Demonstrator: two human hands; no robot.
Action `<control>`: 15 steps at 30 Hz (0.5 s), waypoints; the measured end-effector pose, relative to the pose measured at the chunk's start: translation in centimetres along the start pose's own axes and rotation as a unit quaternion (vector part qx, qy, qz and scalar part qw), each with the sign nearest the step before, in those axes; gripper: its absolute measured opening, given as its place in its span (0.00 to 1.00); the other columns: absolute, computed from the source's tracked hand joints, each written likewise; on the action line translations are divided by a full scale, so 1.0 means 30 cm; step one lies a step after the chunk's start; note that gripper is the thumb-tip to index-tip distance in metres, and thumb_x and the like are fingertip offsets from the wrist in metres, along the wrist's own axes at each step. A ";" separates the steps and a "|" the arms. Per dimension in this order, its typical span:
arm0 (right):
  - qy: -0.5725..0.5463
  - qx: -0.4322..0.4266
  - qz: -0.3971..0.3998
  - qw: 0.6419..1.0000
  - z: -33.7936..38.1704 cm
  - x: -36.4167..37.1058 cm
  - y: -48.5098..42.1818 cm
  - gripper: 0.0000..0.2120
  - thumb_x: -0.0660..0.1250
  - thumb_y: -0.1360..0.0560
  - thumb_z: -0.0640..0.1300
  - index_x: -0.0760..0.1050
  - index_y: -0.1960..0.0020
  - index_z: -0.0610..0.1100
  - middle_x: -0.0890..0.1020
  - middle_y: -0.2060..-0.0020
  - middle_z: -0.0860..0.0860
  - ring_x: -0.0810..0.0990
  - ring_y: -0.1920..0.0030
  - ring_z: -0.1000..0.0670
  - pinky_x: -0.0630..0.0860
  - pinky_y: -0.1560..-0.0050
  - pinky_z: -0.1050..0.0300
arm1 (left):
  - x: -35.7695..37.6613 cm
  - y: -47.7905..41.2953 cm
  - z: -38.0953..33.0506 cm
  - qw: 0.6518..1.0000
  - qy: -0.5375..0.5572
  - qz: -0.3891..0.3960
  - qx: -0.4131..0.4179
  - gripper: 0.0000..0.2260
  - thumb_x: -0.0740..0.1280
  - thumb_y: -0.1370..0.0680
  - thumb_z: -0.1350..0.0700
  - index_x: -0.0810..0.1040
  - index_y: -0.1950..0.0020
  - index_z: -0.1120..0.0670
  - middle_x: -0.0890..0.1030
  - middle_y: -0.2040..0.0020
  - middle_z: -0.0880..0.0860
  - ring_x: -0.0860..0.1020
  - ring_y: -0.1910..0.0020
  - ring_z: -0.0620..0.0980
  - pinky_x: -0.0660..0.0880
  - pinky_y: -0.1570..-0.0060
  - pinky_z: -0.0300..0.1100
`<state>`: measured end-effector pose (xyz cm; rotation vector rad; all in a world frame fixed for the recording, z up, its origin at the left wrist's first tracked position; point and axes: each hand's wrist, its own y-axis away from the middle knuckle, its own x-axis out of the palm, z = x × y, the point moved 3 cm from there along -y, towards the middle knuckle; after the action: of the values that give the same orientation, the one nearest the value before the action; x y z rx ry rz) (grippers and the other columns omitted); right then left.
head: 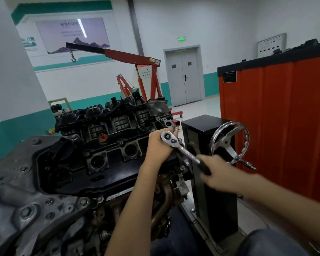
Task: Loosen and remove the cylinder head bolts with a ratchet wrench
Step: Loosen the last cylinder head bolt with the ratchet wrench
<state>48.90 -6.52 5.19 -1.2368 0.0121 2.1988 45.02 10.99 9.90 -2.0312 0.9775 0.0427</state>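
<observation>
gripping the ratchet [181, 150] at both ends, the person leans over the engine's [100, 163] 3 o'clock corner. the left hand [158, 146] curls round the chrome ratchet head, fingers wrapped under it; the bolt beneath is hidden. from the head the shaft runs toward 4 o'clock into the right hand [218, 171], blurred, which is closed round the black handle. a chrome handwheel [227, 144] on a black stand [201, 126] sits just beside the ratchet at 3 o'clock. a red cabinet [275, 117] stands further out at 3 o'clock, and a red crane [133, 56] rises at 12 o'clock near a grey door [182, 78]
</observation>
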 end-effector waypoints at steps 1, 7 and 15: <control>0.104 -0.007 -0.001 0.995 -0.017 -0.078 -0.026 0.08 0.65 0.26 0.38 0.69 0.52 0.48 0.75 0.67 0.52 0.76 0.73 0.58 0.72 0.73 0.66 | 0.000 -0.004 -0.002 1.000 -0.012 0.009 0.004 0.25 0.68 0.24 0.66 0.58 0.74 0.50 0.61 0.78 0.45 0.59 0.74 0.42 0.58 0.68 0.41; 0.262 -0.012 -0.091 0.961 0.013 -0.149 -0.077 0.07 0.64 0.25 0.42 0.65 0.54 0.48 0.75 0.65 0.51 0.77 0.65 0.51 0.74 0.66 0.58 | -0.003 0.004 0.008 0.997 0.035 -0.071 -0.022 0.26 0.65 0.24 0.67 0.60 0.76 0.47 0.63 0.79 0.44 0.60 0.75 0.42 0.58 0.70 0.37; -0.308 0.054 -0.114 0.943 0.158 0.321 0.013 0.08 0.64 0.28 0.34 0.74 0.54 0.47 0.81 0.64 0.49 0.79 0.66 0.55 0.76 0.66 0.63 | 0.041 0.010 -0.007 0.989 0.045 -0.144 -0.006 0.26 0.63 0.27 0.72 0.57 0.73 0.46 0.62 0.79 0.43 0.58 0.76 0.40 0.54 0.71 0.33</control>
<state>41.39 -0.63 0.27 -0.4257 -0.2460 2.2475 45.62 9.97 9.36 -2.1821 0.7305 -0.1998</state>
